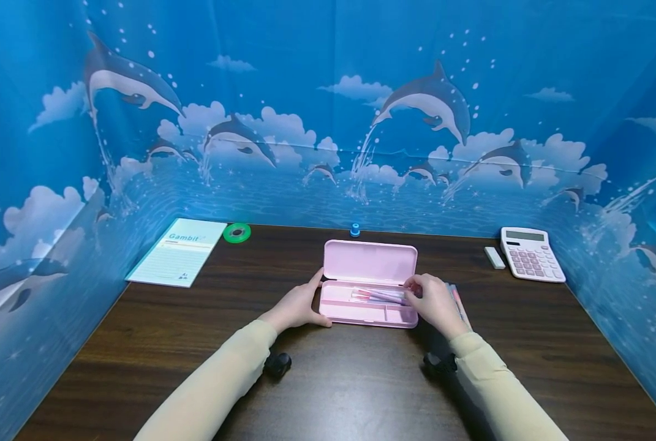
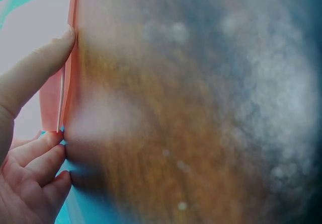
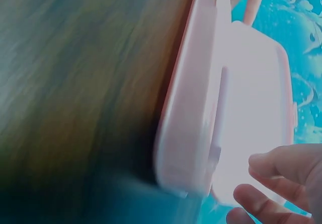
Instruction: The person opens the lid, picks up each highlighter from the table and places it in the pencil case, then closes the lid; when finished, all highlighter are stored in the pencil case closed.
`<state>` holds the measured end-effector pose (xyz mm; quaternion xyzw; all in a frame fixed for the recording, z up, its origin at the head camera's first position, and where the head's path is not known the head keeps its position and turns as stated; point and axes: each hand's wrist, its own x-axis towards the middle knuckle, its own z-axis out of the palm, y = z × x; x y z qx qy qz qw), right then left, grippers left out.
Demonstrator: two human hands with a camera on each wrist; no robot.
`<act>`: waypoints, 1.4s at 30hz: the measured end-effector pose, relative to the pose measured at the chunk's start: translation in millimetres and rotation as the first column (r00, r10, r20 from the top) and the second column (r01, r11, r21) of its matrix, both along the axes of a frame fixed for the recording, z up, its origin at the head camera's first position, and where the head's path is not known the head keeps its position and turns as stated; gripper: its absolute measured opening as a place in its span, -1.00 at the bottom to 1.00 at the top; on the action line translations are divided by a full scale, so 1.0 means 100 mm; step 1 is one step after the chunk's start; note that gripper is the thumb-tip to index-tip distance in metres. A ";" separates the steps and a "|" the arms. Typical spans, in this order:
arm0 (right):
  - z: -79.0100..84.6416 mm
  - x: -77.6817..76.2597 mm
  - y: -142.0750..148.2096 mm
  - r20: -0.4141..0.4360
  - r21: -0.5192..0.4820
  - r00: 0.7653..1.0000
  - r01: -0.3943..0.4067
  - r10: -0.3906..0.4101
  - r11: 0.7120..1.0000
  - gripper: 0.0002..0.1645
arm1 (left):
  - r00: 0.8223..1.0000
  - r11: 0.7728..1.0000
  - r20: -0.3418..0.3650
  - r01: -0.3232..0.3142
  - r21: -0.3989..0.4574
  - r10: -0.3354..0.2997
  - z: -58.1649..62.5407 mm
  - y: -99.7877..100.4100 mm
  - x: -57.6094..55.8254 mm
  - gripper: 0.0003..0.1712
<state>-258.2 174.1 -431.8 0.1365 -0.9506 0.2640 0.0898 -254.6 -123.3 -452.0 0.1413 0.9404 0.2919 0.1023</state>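
A pink pencil case (image 1: 355, 312) lies on the table with its lid (image 1: 370, 260) raised at the back. Several pens (image 1: 380, 296), pink and pale purple, lie inside its long compartment. My left hand (image 1: 299, 304) holds the case's left end, thumb against the front wall and fingers around the side. Above the case's right end is my right hand (image 1: 432, 300), close to the pen ends. In the right wrist view its fingertips (image 3: 259, 161) stand apart with nothing between them, and one pen (image 3: 221, 110) shows above the case's rim. More pens (image 1: 458, 303) lie partly hidden beside the right hand.
A Gambit notepad (image 1: 179, 252) and a green tape roll (image 1: 236, 233) lie at the back left. A small blue object (image 1: 355, 230) stands behind the case. At the back right are a white eraser-like block (image 1: 494, 258) and a calculator (image 1: 531, 254). A dolphin-print curtain (image 1: 300, 92) borders the table.
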 end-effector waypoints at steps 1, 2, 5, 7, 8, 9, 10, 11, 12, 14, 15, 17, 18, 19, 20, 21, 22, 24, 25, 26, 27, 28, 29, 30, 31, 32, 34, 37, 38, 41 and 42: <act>0.00 0.01 0.03 0.002 0.007 1.000 0.012 -0.012 1.000 -0.89 | 1.000 1.000 0.001 -0.001 0.000 0.001 0.00 0.00 0.00 0.40; -0.01 0.01 0.07 0.006 0.014 1.000 0.020 -0.020 1.000 -0.89 | 1.000 1.000 0.002 0.000 0.000 0.000 0.00 0.00 0.00 0.40; -0.03 0.04 0.18 0.026 0.028 0.998 0.053 -0.054 0.998 -0.85 | 1.000 1.000 0.000 0.005 -0.003 -0.005 -0.02 0.00 -0.01 0.41; -0.04 0.06 0.26 0.023 0.035 0.997 0.066 -0.067 0.997 -0.84 | 1.000 1.000 -0.001 0.009 -0.002 -0.009 -0.03 0.00 -0.01 0.41; -0.04 0.07 0.30 0.026 0.034 0.997 0.071 -0.072 0.997 -0.84 | 1.000 1.000 -0.003 0.010 -0.003 -0.010 -0.03 0.00 -0.01 0.41; -0.04 0.08 0.33 0.029 0.035 0.996 0.079 -0.080 0.996 -0.84 | 1.000 1.000 -0.003 0.009 -0.002 -0.009 -0.03 0.00 -0.01 0.41; -0.04 0.08 0.37 0.028 0.036 0.996 0.084 -0.085 0.996 -0.84 | 1.000 1.000 -0.004 0.007 -0.005 -0.007 -0.03 0.00 -0.01 0.41; -0.03 0.08 0.40 0.032 0.037 0.995 0.090 -0.091 0.995 -0.84 | 1.000 1.000 -0.003 0.003 -0.004 -0.003 -0.02 0.00 -0.01 0.41; -0.03 0.09 0.43 0.041 0.036 0.994 0.097 -0.099 0.995 -0.83 | 1.000 1.000 -0.002 -0.001 -0.005 0.001 -0.02 0.00 -0.01 0.41; -0.03 0.10 0.50 0.052 0.038 0.992 0.116 -0.118 0.992 -0.81 | 1.000 1.000 -0.002 -0.007 -0.008 0.007 -0.01 -0.01 -0.01 0.40; -0.03 0.10 0.53 0.054 0.041 0.990 0.126 -0.129 0.991 -0.80 | 1.000 1.000 -0.003 -0.008 -0.009 0.008 -0.01 0.00 -0.01 0.40; -0.04 0.12 0.61 0.056 0.046 0.988 0.145 -0.147 0.988 -0.79 | 1.000 1.000 -0.002 -0.004 -0.011 0.004 -0.01 0.00 -0.01 0.40; -0.05 0.13 0.64 0.057 0.051 0.986 0.153 -0.155 0.987 -0.79 | 1.000 1.000 0.000 -0.002 -0.012 0.002 -0.01 0.00 -0.01 0.40; -0.06 0.14 0.68 0.056 0.056 0.985 0.157 -0.160 0.986 -0.79 | 1.000 1.000 0.000 0.000 -0.011 0.000 -0.01 0.01 -0.01 0.40; -0.06 0.14 0.71 0.059 0.058 0.985 0.161 -0.165 0.985 -0.79 | 1.000 1.000 0.001 0.002 -0.011 -0.001 -0.01 0.01 -0.01 0.41; -0.07 0.15 0.74 0.064 0.057 0.984 0.163 -0.167 0.985 -0.79 | 1.000 1.000 0.001 0.002 -0.009 -0.002 -0.01 0.01 -0.01 0.41; -0.07 0.16 0.77 0.069 0.057 0.983 0.166 -0.170 0.984 -0.78 | 1.000 1.000 0.001 0.000 -0.009 0.000 -0.01 0.01 -0.01 0.41; -0.08 0.17 0.83 0.076 0.057 0.982 0.171 -0.175 0.984 -0.77 | 1.000 1.000 0.001 -0.002 -0.003 0.002 -0.02 0.01 -0.01 0.42; -0.09 0.17 0.85 0.080 0.055 0.981 0.174 -0.178 0.983 -0.77 | 1.000 1.000 -0.001 -0.004 -0.004 0.004 -0.02 0.01 -0.01 0.42; -0.09 0.18 0.87 0.086 0.054 0.979 0.180 -0.184 0.982 -0.77 | 1.000 1.000 -0.001 -0.005 -0.004 0.005 -0.01 0.01 -0.01 0.42; -0.09 0.18 0.89 0.092 0.055 0.977 0.186 -0.190 0.981 -0.77 | 1.000 1.000 -0.002 -0.006 -0.005 0.006 -0.01 0.01 -0.01 0.42; -0.10 0.18 0.91 0.099 0.059 0.975 0.192 -0.197 0.980 -0.77 | 1.000 1.000 -0.002 -0.007 -0.007 0.007 -0.01 0.00 -0.01 0.42; -0.10 0.19 0.92 0.105 0.062 0.974 0.196 -0.201 0.979 -0.77 | 1.000 1.000 -0.001 -0.007 -0.006 0.007 -0.02 0.00 -0.01 0.42; -0.11 0.19 0.94 0.112 0.066 0.972 0.200 -0.206 0.978 -0.77 | 1.000 1.000 0.001 -0.010 -0.006 0.010 -0.02 -0.01 -0.01 0.42; -0.11 0.19 0.95 0.118 0.069 0.970 0.204 -0.211 0.976 -0.77 | 1.000 1.000 0.002 -0.010 -0.011 0.010 -0.02 -0.01 -0.01 0.42; -0.12 0.19 0.96 0.124 0.073 0.969 0.207 -0.215 0.976 -0.77 | 1.000 1.000 0.005 -0.010 -0.012 0.011 -0.02 -0.01 -0.01 0.42; -0.12 0.20 0.98 0.132 0.073 0.968 0.207 -0.215 0.976 -0.77 | 1.000 1.000 0.006 -0.010 -0.012 0.010 -0.02 -0.02 -0.01 0.42; -0.13 0.20 1.00 0.149 0.065 0.966 0.204 -0.212 0.977 -0.76 | 1.000 1.000 0.008 -0.008 -0.016 0.008 -0.02 -0.02 -0.02 0.41; -0.13 0.20 1.00 0.154 0.064 0.966 0.202 -0.209 0.977 -0.76 | 1.000 1.000 0.008 -0.008 -0.015 0.008 -0.02 -0.02 -0.02 0.41; -0.14 0.20 1.01 0.170 0.062 0.964 0.196 -0.204 0.979 -0.75 | 1.000 1.000 0.008 -0.006 -0.016 0.006 -0.02 -0.01 -0.02 0.41; -0.15 0.20 1.02 0.172 0.065 0.964 0.196 -0.204 0.979 -0.75 | 1.000 1.000 0.005 -0.003 -0.013 0.003 -0.02 -0.01 -0.02 0.41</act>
